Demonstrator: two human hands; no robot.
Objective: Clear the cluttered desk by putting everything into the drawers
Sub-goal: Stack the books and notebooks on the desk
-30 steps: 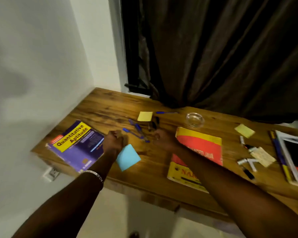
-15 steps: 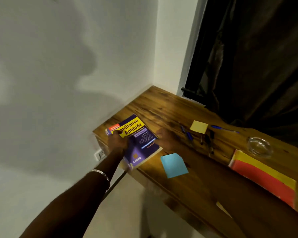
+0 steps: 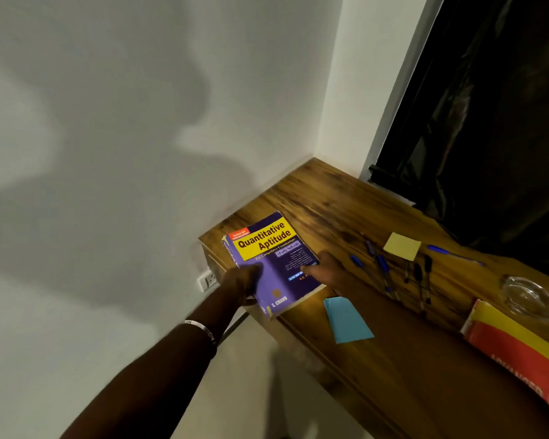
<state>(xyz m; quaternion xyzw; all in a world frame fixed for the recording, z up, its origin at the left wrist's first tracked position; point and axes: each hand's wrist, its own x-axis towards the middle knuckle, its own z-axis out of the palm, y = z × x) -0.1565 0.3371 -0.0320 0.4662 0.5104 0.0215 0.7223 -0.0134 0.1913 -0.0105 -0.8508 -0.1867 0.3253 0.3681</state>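
On the desk (image 3: 336,198), our left hand (image 3: 240,282) and right hand (image 3: 325,270) now grip the book (image 3: 270,261), fingers curled round its edges, lifting it off the left end since a second ago, bound for a drawer.

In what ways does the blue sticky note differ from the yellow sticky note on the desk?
The blue sticky note lies near the front edge of the desk, while the yellow sticky note lies farther back, toward the dark curtain. The blue sticky note lies apart from the pens; the yellow sticky note lies among the blue pens. Both are flat, roughly square paper notes, and no hand touches them.
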